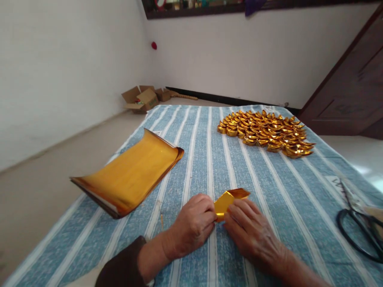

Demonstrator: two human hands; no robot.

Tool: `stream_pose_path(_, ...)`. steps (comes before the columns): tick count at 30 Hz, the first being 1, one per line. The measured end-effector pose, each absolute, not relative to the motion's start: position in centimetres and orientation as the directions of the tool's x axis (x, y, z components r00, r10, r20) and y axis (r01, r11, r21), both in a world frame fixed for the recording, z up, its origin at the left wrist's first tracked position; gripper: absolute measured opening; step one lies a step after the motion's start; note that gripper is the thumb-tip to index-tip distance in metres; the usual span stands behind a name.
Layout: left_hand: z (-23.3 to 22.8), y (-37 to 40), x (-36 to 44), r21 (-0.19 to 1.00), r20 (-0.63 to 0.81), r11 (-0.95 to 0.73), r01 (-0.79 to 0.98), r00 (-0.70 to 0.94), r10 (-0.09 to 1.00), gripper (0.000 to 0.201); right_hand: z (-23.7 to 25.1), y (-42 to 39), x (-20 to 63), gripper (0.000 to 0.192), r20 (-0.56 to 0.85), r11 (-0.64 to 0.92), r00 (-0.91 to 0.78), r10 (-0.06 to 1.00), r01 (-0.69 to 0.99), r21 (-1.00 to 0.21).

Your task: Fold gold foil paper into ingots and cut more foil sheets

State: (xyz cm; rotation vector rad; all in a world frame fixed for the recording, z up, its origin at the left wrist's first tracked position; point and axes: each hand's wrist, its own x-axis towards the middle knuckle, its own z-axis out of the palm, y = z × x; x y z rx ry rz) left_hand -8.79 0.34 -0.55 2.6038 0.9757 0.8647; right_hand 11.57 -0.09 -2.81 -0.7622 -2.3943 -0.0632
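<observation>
A partly folded piece of shiny gold foil paper (225,202) is held low over the striped cloth near the front of the table. My left hand (196,219) pinches its left end, fingers curled in. At its right side, my right hand (249,227) grips the near edge between thumb and fingers, the fingers lying over the paper. The far right part of the paper stands up in a pointed flap. To the left lies a stack of gold foil sheets (131,169) with curled-up ends. Many folded gold paper ingots (266,131) sit in a cluster at the back right.
Black-handled scissors (357,223) lie at the right edge, blades pointing away. A blue and white striped cloth (197,167) covers the table. Open cardboard boxes (143,99) stand on the floor beyond the far left corner. A dark wooden door (347,79) is at the right.
</observation>
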Motion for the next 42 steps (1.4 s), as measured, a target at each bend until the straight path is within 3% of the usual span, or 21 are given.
stream_pose_path(7,-0.6,-0.1,-8.8,0.465,0.362,-0.65,0.601,0.541,0.759,0.011,-3.1,-0.1,10.5,0.026,0.578,0.764,-0.511,0.637,0.518,-0.384)
stream_pose_path(15,0.1,0.2,-9.1,0.573,0.294,-0.515,0.637,0.427,0.855,0.008,-2.6,0.3,10.5,0.022,0.479,0.638,-0.421,0.77,0.478,-0.604)
stream_pose_path(27,-1.2,0.3,-8.9,0.568,0.253,-0.397,0.721,0.306,0.918,0.015,-3.4,0.2,10.0,0.018,0.485,0.572,-0.315,0.816,0.561,-0.598)
stream_pose_path(42,-1.8,0.4,-8.6,0.525,0.289,-0.403,0.749,0.289,0.913,0.018,-3.7,0.3,9.9,0.017,0.528,0.584,-0.295,0.796,0.604,-0.542)
